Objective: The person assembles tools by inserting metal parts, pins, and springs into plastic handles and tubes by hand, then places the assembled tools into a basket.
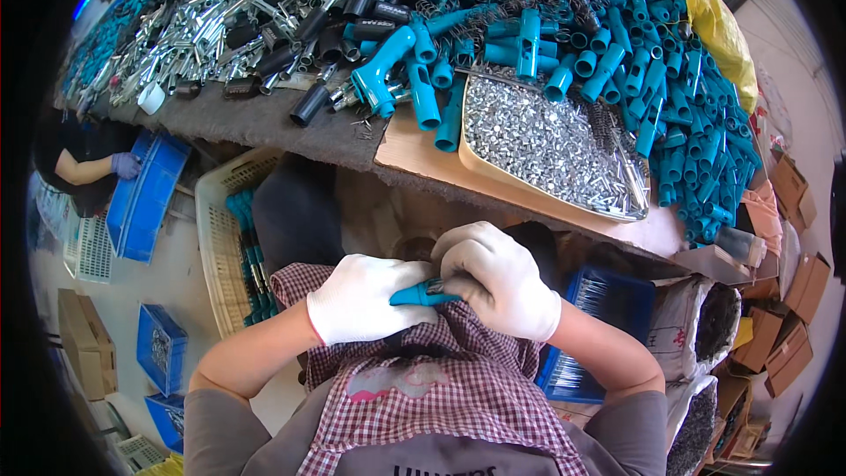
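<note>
Both hands are in white gloves, held close together above my lap. My left hand [363, 301] is closed around a teal plastic handle [412, 296], a short tube lying roughly level with an opening in its side. My right hand [499, 282] is closed at the handle's right end, its thumb and fingers bunched over a small dark metallic bit. Those fingers hide what they pinch. Beyond my hands, on the bench, a shallow tray [551, 143] is filled with small silvery metal parts.
Teal handles [696, 132] are heaped on the bench, with springs and metal rods [220, 18] to the left. A cream crate [220, 256] stands left of my knees; a blue bin [573, 335] sits by my right elbow. At far left, a person's gloved hand [126, 165] touches a blue crate [145, 198].
</note>
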